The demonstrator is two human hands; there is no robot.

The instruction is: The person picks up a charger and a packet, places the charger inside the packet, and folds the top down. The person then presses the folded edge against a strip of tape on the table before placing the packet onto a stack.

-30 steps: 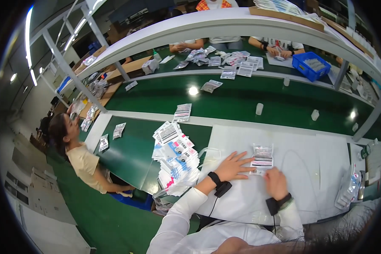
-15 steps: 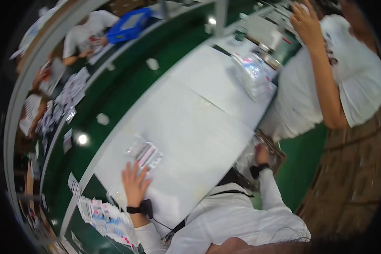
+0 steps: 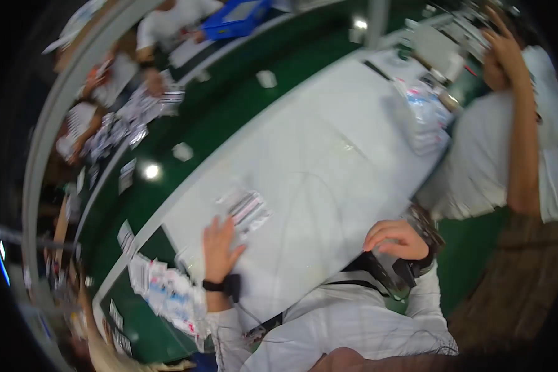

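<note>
My left hand (image 3: 220,248) lies flat on the white table (image 3: 316,155) with its fingers spread and nothing in it. Its fingertips lie just short of a clear flat packet (image 3: 245,208) with dark and red contents. My right hand (image 3: 394,239) sits at the table's near edge, close to my body, with its fingers curled downward. I cannot make out whether it grips anything. A dark patterned stack (image 3: 425,220) lies right beside it. Both wrists carry black bands.
A person in a white shirt (image 3: 508,124) stands at the right with an arm raised. Clear bags (image 3: 425,118) are heaped on the table's far right. Colourful packets (image 3: 167,291) lie piled at lower left. Beyond runs a green belt (image 3: 229,111) with small white items, other workers and a blue bin (image 3: 235,12).
The view has swung and tilted strongly to the right. My right hand left the packet and went to the table's near edge. My left hand stays flat beside the packet.
</note>
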